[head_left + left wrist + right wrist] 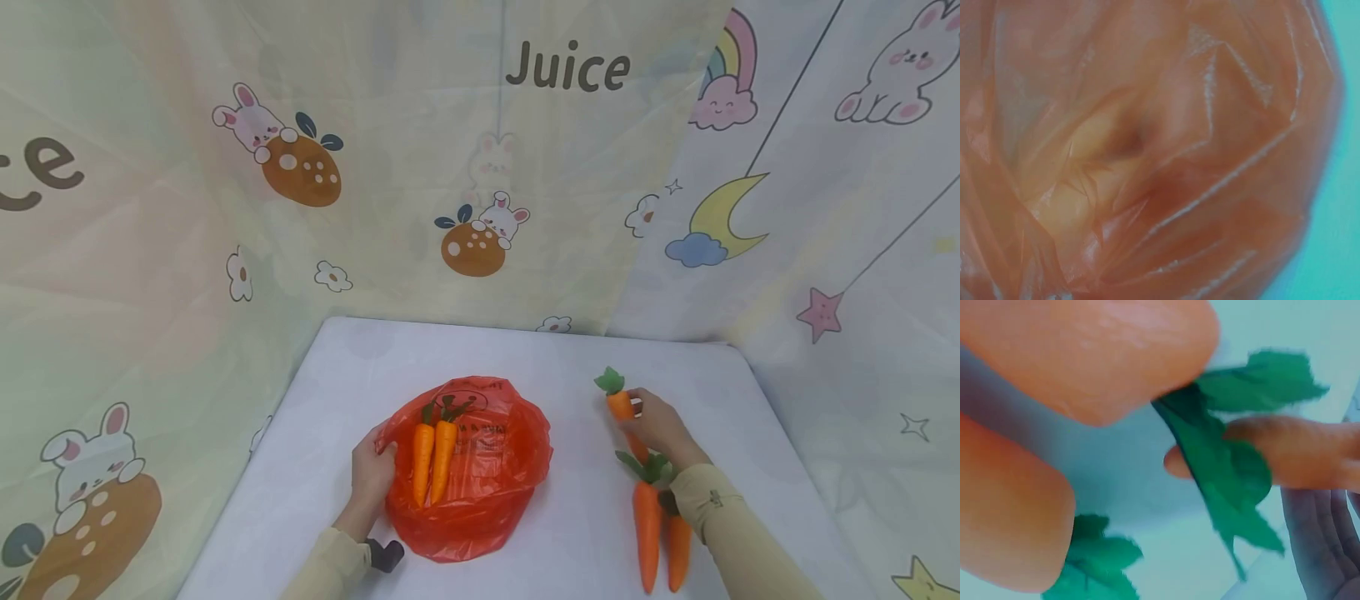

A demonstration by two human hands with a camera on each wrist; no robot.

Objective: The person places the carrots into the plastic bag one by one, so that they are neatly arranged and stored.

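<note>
An open red plastic bag (487,529) lies on the table, with two orange carrots (444,462) with green tops inside its left part. My left hand (371,477) pinches the bag's left rim. In the left wrist view the crumpled red film (1229,187) fills most of the picture. Right of the bag, my right hand (660,427) grips another carrot (619,406), its leafy top pointing away from me. Two more carrots (647,533) lie side by side below that hand, partly under the sleeve. Their thick ends (1010,506) and leaves (1222,469) loom close in the right wrist view.
The white table (577,533) has its far edge against a hanging cloth (390,125) printed with rabbits and the word Juice. Similar cloth hangs at both sides. A black strap end (386,556) shows by the left wrist.
</note>
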